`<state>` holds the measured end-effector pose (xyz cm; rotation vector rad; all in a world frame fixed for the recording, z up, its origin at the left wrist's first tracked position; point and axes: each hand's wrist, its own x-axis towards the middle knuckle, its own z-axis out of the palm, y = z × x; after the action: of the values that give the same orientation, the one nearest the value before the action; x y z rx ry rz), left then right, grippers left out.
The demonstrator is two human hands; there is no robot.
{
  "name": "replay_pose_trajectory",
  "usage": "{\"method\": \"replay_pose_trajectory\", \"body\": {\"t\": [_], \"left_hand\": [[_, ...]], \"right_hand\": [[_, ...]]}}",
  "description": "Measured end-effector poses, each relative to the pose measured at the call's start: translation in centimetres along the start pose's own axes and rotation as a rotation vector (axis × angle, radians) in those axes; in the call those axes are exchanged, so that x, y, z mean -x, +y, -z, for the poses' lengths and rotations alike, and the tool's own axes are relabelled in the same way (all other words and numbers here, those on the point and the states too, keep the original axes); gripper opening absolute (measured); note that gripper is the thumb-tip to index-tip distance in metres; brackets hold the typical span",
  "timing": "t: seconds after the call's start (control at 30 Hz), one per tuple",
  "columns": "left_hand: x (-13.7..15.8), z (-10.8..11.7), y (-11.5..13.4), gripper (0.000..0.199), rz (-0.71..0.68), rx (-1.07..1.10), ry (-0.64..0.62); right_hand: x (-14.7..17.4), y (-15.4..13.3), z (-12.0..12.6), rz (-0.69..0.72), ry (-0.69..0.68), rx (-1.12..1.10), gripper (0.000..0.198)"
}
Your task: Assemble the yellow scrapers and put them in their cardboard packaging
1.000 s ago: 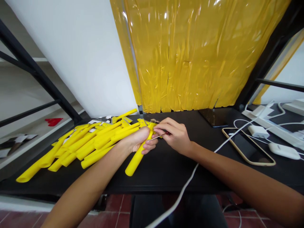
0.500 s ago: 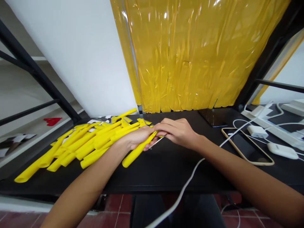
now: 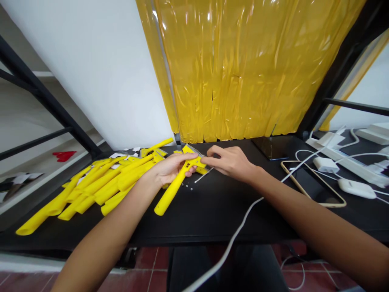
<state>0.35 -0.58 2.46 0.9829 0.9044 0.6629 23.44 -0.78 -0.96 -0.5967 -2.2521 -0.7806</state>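
My left hand is closed around a yellow scraper; its handle slants down toward the table's front edge and its flat head faces up. The thumb presses on the head. My right hand is at the head's right side, its fingertips pinched close to the head's edge. A thin metal rod, like a hex key, sticks out from under its fingers, pointing down left; its far end is hidden. Small metal pieces, like nuts or washers, lie on the black table below. A pile of yellow scrapers lies left of my hands.
A white cable crosses the black table in front of my right forearm. On the right lie a phone in a pale case, a white charger and a power strip. A dark tablet lies at the back.
The scraper's head has come into view, turned upward in my left hand. My right hand has shifted slightly right and its fingers have lifted. The small metal pieces on the table now show more clearly.
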Motion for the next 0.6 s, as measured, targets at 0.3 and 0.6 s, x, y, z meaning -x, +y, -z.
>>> {"method": "replay_pose_trajectory", "body": {"t": [0.3, 0.6], "left_hand": [[-0.6, 2.1, 1.2, 0.009, -0.104, 0.151, 0.085], [-0.8, 2.7, 1.1, 0.014, -0.273, -0.103, 0.289]], "right_hand": [[0.1, -2.1, -1.8, -0.383, -0.046, -0.406, 0.026], [0.5, -6.3, -5.5, -0.368, -0.416, -0.821, 0.015]]}}
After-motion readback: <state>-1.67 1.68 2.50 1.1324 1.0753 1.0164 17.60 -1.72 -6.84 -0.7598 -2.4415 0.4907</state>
